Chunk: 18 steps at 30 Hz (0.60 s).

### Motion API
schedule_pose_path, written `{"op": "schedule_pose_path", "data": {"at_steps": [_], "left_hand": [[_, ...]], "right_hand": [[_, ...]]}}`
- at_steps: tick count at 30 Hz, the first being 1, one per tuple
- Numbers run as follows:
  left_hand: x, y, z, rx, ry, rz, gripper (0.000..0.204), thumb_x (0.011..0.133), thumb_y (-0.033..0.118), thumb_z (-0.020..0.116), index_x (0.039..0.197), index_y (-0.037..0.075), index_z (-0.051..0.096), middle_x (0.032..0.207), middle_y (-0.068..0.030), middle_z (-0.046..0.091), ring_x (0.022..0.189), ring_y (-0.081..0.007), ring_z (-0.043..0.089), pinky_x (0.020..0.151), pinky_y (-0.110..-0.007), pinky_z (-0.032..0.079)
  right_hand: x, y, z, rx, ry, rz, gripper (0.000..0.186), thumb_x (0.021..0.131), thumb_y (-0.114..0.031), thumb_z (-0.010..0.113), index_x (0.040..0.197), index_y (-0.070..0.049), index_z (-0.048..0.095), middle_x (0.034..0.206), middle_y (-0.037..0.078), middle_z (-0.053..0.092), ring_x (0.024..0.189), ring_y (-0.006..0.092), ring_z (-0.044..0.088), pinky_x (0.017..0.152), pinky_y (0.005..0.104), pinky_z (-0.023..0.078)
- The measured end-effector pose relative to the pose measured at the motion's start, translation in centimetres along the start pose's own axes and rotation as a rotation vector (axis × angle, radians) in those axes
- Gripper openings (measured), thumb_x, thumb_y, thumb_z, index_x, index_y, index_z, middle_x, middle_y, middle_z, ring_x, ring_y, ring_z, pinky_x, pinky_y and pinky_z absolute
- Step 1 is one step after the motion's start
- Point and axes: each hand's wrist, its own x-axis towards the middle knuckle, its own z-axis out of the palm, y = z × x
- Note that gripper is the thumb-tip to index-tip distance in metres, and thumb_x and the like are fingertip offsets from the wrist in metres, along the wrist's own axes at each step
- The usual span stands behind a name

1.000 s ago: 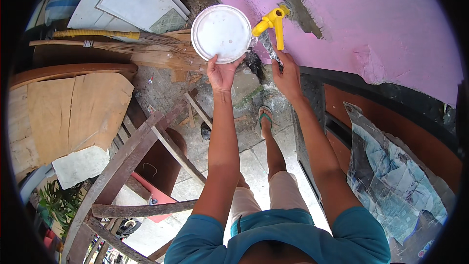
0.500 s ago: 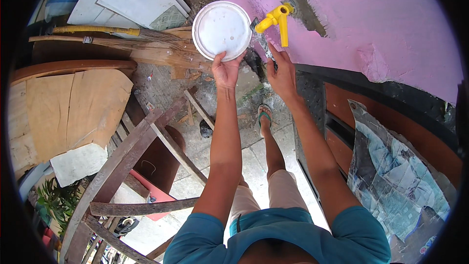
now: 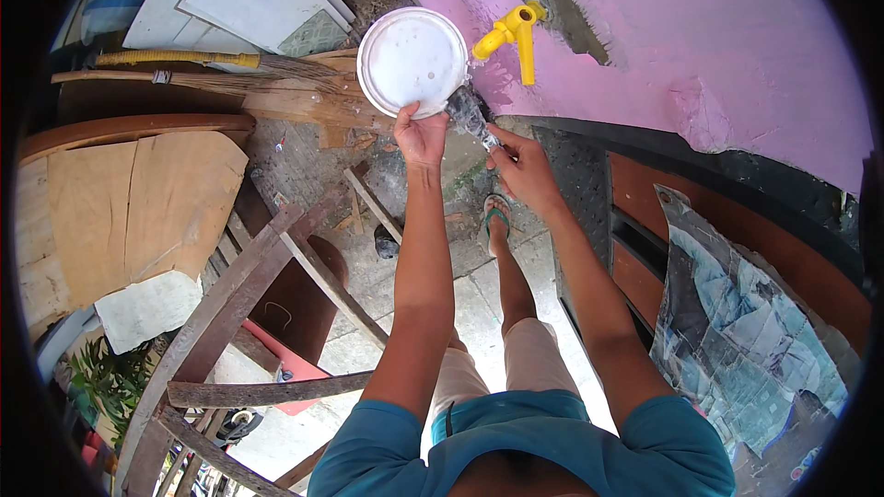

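head view: left hand with grip on one white lid, right hand around one scraper, one yellow tap nearby

Daylight glares white off the floor, edges bending darkly.

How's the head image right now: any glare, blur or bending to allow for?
In the head view: floor beside the shorts washes out to white; the wooden frame at left looks bowed, likely fisheye distortion; corners are black; white lid, left hand and right hand look reasonably sharp.
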Motion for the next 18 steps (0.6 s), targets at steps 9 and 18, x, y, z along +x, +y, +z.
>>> {"op": "schedule_pose_path", "data": {"at_steps": [9,18], "left_hand": [[-0.4,-0.1,0.5,0.004,-0.003,-0.021,0.059,0.082,0.013,0.053,0.136,0.001,0.034,0.140,-0.0170,0.040,0.130,-0.0371,0.036,0.106,-0.061,0.026],[-1.3,-0.3,1.1,-0.017,-0.026,-0.070,0.058,0.092,0.034,0.050,0.140,0.006,0.033,0.144,-0.0132,0.037,0.131,-0.0356,0.036,0.104,-0.063,0.027]], "right_hand": [[0.6,1.6,0.4,-0.279,0.138,-0.240,0.041,0.087,-0.008,0.056,0.127,-0.004,0.054,0.090,0.013,0.066,0.070,0.0141,0.057,0.064,0.0279,0.047],[0.9,2.1,-0.5,-0.355,0.218,-0.319,0.041,0.088,-0.006,0.055,0.129,-0.008,0.054,0.101,0.008,0.068,0.076,0.0041,0.056,0.063,0.0230,0.048]]}}
